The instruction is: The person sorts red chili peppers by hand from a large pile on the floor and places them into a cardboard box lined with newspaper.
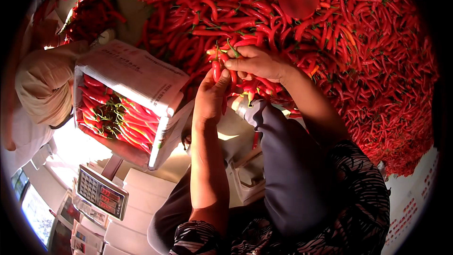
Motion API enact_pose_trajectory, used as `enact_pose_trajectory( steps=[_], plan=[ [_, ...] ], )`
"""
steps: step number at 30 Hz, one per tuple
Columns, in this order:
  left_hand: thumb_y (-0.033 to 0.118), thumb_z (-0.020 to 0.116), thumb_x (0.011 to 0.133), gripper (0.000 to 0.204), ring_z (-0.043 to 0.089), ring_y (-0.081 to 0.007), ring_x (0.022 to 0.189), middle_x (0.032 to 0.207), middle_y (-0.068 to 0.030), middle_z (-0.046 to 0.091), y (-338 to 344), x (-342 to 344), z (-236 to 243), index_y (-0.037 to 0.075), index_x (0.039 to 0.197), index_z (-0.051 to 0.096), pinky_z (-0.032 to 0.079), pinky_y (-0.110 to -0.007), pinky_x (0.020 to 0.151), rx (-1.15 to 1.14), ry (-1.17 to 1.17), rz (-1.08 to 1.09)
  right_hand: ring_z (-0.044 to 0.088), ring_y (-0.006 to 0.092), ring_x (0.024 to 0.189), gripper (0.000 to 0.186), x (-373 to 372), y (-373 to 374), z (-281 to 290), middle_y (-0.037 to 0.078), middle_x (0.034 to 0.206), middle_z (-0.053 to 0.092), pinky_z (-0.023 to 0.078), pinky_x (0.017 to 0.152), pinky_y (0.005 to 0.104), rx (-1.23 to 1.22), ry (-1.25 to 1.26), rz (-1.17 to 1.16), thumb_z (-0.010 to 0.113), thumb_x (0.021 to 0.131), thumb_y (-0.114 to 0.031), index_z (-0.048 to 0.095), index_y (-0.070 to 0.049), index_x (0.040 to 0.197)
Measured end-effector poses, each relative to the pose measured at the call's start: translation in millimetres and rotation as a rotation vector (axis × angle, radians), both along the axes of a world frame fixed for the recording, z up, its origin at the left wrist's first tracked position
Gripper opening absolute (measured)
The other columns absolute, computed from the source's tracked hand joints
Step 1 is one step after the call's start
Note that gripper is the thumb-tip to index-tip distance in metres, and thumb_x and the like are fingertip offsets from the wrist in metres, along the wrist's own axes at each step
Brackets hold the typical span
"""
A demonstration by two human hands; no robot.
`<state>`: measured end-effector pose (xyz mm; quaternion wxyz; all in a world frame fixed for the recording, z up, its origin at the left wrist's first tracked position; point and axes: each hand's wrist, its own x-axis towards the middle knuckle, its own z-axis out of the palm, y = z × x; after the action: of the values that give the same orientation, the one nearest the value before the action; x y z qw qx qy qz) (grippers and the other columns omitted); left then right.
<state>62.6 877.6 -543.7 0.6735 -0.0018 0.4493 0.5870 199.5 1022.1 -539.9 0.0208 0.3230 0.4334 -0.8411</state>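
Observation:
Several red chili peppers (pixel 216 70) with green stems are gripped between my two hands, just above the edge of a large heap of red chili peppers (pixel 377 61). My left hand (pixel 210 95) pinches them with the thumb pressed against one pepper. From the right, my right hand (pixel 258 62) closes its thumb and fingers on peppers near their stems. Some of the fingers of both hands are hidden behind the peppers. More loose peppers lie just under my right hand, next to my knee (pixel 257 108).
A paper-lined box (pixel 134 73) of neatly layered chili peppers stands at my left. Another person's arm (pixel 120 151) reaches along it, and their pale cap (pixel 45 82) shows. A scale display (pixel 101 192) stands below, near stacked white boxes (pixel 141 193). More peppers (pixel 92 16) lie at the far left.

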Motion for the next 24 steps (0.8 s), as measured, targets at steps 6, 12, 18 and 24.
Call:
enact_pose_trajectory(
  steps=[6, 12, 18, 24],
  plan=[
    [0.014, 0.056, 0.107, 0.028, 0.066, -0.0157, 0.101, 0.115, -0.0069, 0.069, 3, 8, -3, 0.002, 0.132, 0.059, 0.053, -0.031, 0.088, 0.037, 0.01, -0.045, 0.057, 0.0109, 0.075, 0.026, 14, -6, -18, 0.002, 0.089, 0.065, 0.048, 0.069, 0.0286, -0.312, 0.161, -0.24, 0.057, 0.103, -0.024, 0.065, -0.003, 0.117],
    [0.008, 0.06, 0.103, 0.028, 0.065, -0.0117, 0.104, 0.115, -0.0039, 0.07, -3, 21, -15, 0.001, 0.13, 0.062, 0.051, -0.027, 0.092, -0.121, 0.349, -0.113, 0.059, 0.0103, 0.086, 0.035, 22, -17, -26, 0.001, 0.082, 0.064, 0.048, 0.076, 0.0286, 0.047, -0.245, -0.28, 0.065, 0.101, -0.037, 0.071, -0.004, 0.112],
    [0.018, 0.061, 0.104, 0.034, 0.064, -0.0192, 0.107, 0.11, -0.0094, 0.067, -5, 36, -8, -0.003, 0.131, 0.059, 0.05, -0.034, 0.096, -0.123, 0.719, -0.177, 0.053, 0.0077, 0.073, 0.039, 17, -22, -18, -0.002, 0.079, 0.063, 0.044, 0.067, 0.0274, 0.287, -0.252, -0.202, 0.069, 0.098, -0.041, 0.074, -0.004, 0.108],
    [0.017, 0.059, 0.106, 0.024, 0.059, -0.0095, 0.08, 0.096, -0.001, 0.064, -18, 20, 13, 0.003, 0.125, 0.058, 0.049, -0.026, 0.071, -0.041, 0.059, -0.082, 0.057, 0.0046, 0.071, 0.031, -3, -23, -8, -0.004, 0.076, 0.06, 0.046, 0.064, 0.0246, 0.415, -0.061, -0.033, 0.064, 0.104, -0.032, 0.069, -0.004, 0.094]
  ],
)
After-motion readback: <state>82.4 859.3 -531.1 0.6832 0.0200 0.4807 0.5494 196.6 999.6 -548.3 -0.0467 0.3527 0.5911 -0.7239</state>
